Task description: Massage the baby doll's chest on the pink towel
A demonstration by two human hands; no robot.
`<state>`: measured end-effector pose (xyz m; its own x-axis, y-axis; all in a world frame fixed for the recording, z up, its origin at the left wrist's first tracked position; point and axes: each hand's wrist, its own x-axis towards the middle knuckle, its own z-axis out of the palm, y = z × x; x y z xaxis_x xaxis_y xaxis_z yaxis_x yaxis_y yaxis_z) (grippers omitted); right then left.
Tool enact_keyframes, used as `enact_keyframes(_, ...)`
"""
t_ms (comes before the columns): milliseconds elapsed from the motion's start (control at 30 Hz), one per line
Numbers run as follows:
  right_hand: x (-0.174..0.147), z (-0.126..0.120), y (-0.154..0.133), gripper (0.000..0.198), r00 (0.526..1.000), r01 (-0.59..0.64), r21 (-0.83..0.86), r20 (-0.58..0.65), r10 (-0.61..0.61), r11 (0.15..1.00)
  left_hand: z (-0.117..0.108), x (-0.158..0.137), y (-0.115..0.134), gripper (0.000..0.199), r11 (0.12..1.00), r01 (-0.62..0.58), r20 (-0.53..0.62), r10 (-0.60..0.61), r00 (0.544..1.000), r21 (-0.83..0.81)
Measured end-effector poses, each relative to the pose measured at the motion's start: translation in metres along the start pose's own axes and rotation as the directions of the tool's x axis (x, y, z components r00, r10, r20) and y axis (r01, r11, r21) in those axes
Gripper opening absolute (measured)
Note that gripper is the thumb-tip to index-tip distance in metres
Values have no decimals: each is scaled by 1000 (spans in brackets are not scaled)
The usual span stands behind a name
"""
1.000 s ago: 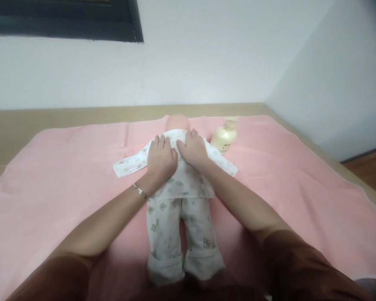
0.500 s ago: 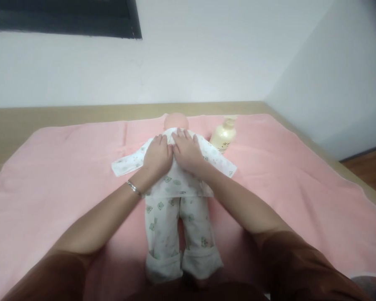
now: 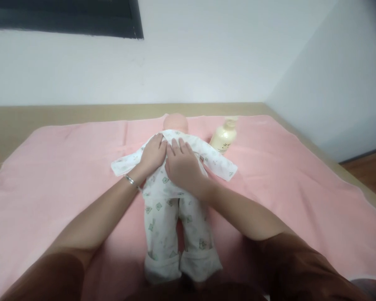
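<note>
A baby doll (image 3: 175, 122) in a white patterned top (image 3: 173, 191) and matching trousers (image 3: 163, 225) lies stretched out, its bare head at the far end and no face showing. My left hand (image 3: 153, 154) rests on the upper left of the top, its fingers lying along the cloth near the shoulder. Flat on the middle of the top is my right hand (image 3: 184, 166), fingers stretched out and the thumb side close to the left hand. Neither hand grips anything. The doll's own hands are hidden in the long sleeves, and its trouser cuffs are turned up.
A pale yellow pump bottle (image 3: 224, 137) stands or leans right of the doll's head; which, I cannot tell. Beneath everything spreads a pink cloth (image 3: 69, 175) over a wooden surface (image 3: 81, 113). White walls (image 3: 207, 54) rise behind and at the right.
My right hand has slid down the doll's top, towards me, from the collar area. The left hand has shifted slightly left. Doll and bottle stay in place.
</note>
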<state>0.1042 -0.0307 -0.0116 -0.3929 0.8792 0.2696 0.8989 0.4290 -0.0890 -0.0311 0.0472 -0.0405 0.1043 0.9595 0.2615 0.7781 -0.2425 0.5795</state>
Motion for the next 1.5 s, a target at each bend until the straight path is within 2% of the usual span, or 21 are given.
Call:
enact_keyframes(133, 14, 6, 15, 53, 1000, -21, 122, 15, 19, 992, 7, -1, -5, 52, 1000, -14, -46, 14, 999, 0)
enact_keyframes(300, 39, 14, 48, 60, 972, -233, 232, 60, 226, 944, 7, -4, 0, 56, 998, -18, -29, 19, 999, 59)
enact_keyframes(533, 39, 16, 52, 52, 974, -224, 238, 20, 226, 945, -2, -11, 20, 50, 980, -28, 7, 27, 1000, 196)
enact_keyframes(667, 40, 15, 54, 56, 978, -208, 227, 31, 206, 952, 7, -34, 34, 54, 947, -137, -4, 145, 989, 289)
enact_keyframes(767, 40, 14, 53, 59, 973, -229, 168, 54, 223, 959, 14, -45, 39, 55, 937, -256, -4, 265, 964, 239)
enact_keyframes(833, 36, 12, 48, 58, 969, -245, 119, 60, 239, 962, 15, -43, 39, 57, 958, -233, 18, 234, 972, 167)
enact_keyframes(900, 30, 10, 40, 57, 970, -239, 72, 54, 235, 968, 13, -35, 34, 60, 987, -137, 34, 135, 990, 82)
enact_keyframes(967, 20, 7, 28, 57, 980, -196, 28, 36, 195, 980, 9, -25, 28, 59, 998, -56, 23, 56, 998, -1)
enact_keyframes(1067, 5, 2, 8, 57, 995, -90, -32, 27, 91, 995, 5, -12, 18, 55, 996, 2, -9, -3, 1000, -87)
enact_keyframes(1167, -2, -2, -3, 57, 997, -32, -72, 70, 37, 997, 4, -7, 13, 56, 995, 42, -16, -44, 999, -91)
enact_keyframes(1267, 5, -2, 4, 56, 997, 2, -30, 81, 0, 1000, 5, -8, 13, 54, 999, 11, -27, -12, 1000, -39)
enact_keyframes(1367, 20, 0, 24, 57, 989, -116, 40, 91, 113, 992, 9, -18, 18, 54, 998, -52, -23, 53, 998, 25)
enact_keyframes(1433, 31, 1, 38, 61, 969, -224, 76, 123, 214, 972, 14, -28, 23, 56, 995, -82, -21, 84, 996, 54)
enact_keyframes(1500, 39, 3, 49, 64, 954, -278, 108, 144, 261, 954, 18, -38, 29, 57, 991, -119, -22, 121, 992, 62)
